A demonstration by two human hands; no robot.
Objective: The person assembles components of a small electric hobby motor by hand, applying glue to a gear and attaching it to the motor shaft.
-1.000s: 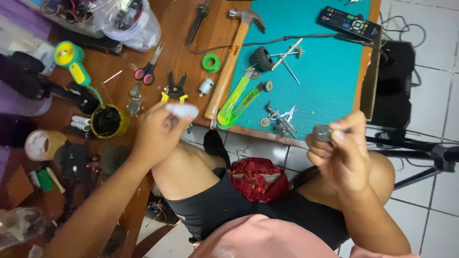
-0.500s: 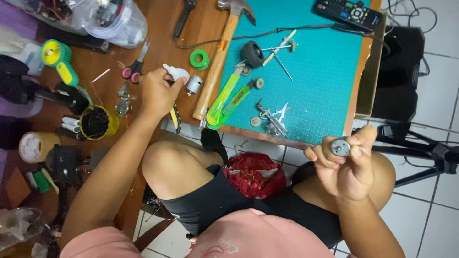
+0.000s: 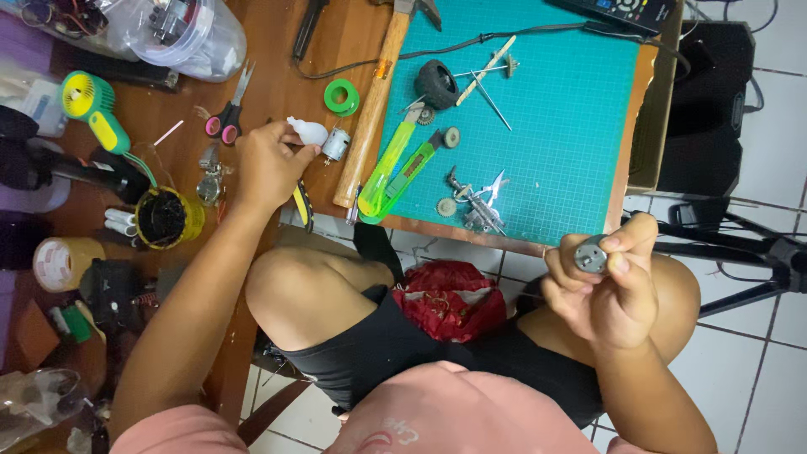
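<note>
Pinching a small white piece [image 3: 307,131] between thumb and fingers, the left hand [image 3: 267,164] hovers over the wooden table [image 3: 277,76] near its front edge, just beside a small silver motor [image 3: 335,144] and a hammer [image 3: 373,105]. The right hand [image 3: 607,286] is off the table, above the knee, fingers closed around a small grey motor [image 3: 590,255].

A home hobby bench, by the look of it: a wooden table [image 3: 277,76] crowded with a hammer [image 3: 374,109], pink-handled scissors [image 3: 229,113], tape rolls, and a teal cutting mat [image 3: 572,109] at one o'clock strewn with small gears and a toy wheel [image 3: 436,83]. White floor tiles [image 3: 756,353] spread at four o'clock, like any household room.
</note>
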